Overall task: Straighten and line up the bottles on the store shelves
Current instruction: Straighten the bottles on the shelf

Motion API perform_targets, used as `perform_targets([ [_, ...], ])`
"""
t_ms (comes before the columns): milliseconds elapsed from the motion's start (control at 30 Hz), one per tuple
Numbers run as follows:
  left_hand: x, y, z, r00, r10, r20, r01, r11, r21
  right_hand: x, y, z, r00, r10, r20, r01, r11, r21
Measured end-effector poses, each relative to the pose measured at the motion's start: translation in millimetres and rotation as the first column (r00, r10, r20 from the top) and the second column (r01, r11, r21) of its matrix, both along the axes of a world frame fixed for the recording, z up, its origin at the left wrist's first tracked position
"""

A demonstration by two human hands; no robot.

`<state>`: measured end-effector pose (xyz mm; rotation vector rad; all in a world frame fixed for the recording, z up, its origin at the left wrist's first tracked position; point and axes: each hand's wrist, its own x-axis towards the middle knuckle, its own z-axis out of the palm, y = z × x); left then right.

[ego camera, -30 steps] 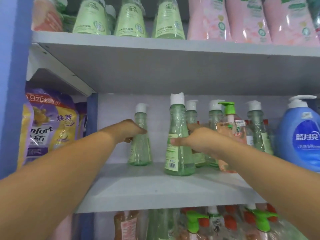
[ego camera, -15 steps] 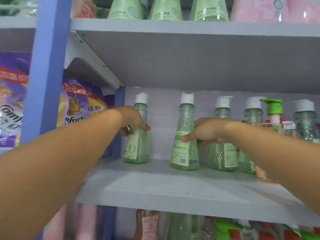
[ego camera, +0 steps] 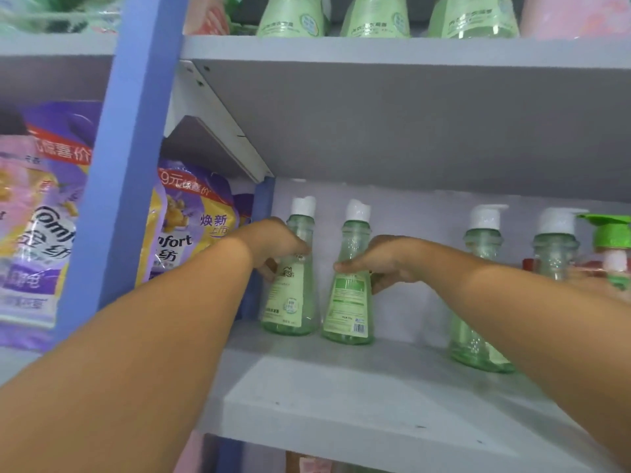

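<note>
- The grey shelf (ego camera: pixel 341 397) runs under both forearms, its front bare; its back edge carries the bottles the hands reach for.
- A second grey shelf (ego camera: pixel 409 49) hangs above the hands, with pale green bottles (ego camera: pixel 290 18) standing along it.
- A blue upright post (ego camera: pixel 126 165) rises left of the left arm, and purple softener pouches (ego camera: pixel 191 227) hang beyond it, further left of that hand.
- The left bottle (ego camera: pixel 290 295), clear green with a white cap, stands upright at the far left end of the shelf, just beside the blue corner; its front label faces out.
- The right bottle (ego camera: pixel 348 302), same shape, stands just beside the first, bases nearly touching, leaning slightly left, its barcode side facing out.
- Two more green pump bottles (ego camera: pixel 485 254) stand to the right of the right hand, well apart from the gripped pair, partly hidden behind the right forearm.
- The left hand (ego camera: pixel 273 244) wraps around the left bottle's neck and shoulder from its left side, fingers closed on it.
- The right hand (ego camera: pixel 379 261) clasps the right bottle at the shoulder from its right side, thumb across the front.
</note>
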<state>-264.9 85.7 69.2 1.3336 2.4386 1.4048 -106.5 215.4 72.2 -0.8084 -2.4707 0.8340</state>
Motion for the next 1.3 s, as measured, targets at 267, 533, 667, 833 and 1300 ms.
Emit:
perform_targets([
  [267, -18, 7, 4, 0.995, 0.101, 0.0, -0.1, 0.991, -0.093, -17, 9, 13, 0.999, 0.021, -0.041, -0.021, 1.0, -0.001],
  [533, -23, 7, 0, 0.995, 0.088, 0.056, -0.081, 0.989, -0.12, -29, 9, 12, 0.995, -0.035, -0.093, 0.032, 0.999, -0.034],
  [667, -29, 13, -3, 0.992, 0.084, 0.099, -0.077, 0.995, -0.071, -34, 24, 11, 0.978, 0.062, -0.198, -0.078, 0.994, -0.072],
  [833, -27, 14, -3, 0.992, 0.077, 0.104, -0.073, 0.997, -0.04, -52, 28, -7, 0.975, 0.066, -0.213, -0.072, 0.997, -0.021],
  [1300, -34, 13, -8, 0.99, 0.105, 0.089, -0.099, 0.993, -0.068, -48, 27, -12, 0.967, 0.128, -0.219, -0.124, 0.992, 0.031],
])
